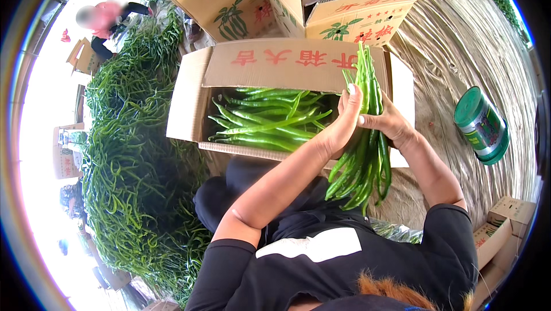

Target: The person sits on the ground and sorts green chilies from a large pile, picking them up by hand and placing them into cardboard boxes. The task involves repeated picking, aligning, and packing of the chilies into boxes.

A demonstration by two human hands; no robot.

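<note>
A bundle of long green chili peppers (366,151) is held upright between my two hands, stems up, above the right end of an open cardboard box (292,63). My left hand (346,117) presses flat against the bundle's left side. Wrapped round its other side is my right hand (389,119), thumb across the front. Inside the box, more long green peppers (267,121) lie roughly lengthwise. The box's printed far flap leans over part of them, and its side flaps are spread. My forearms hide the box's near right corner.
A large heap of green peppers (129,173) covers the floor at left. Beyond the box stand other open printed cartons (232,5). A green cylindrical container (482,125) is on the cloth at right, cartons (495,237) at lower right. Another person (107,18) bends by the heap's far end.
</note>
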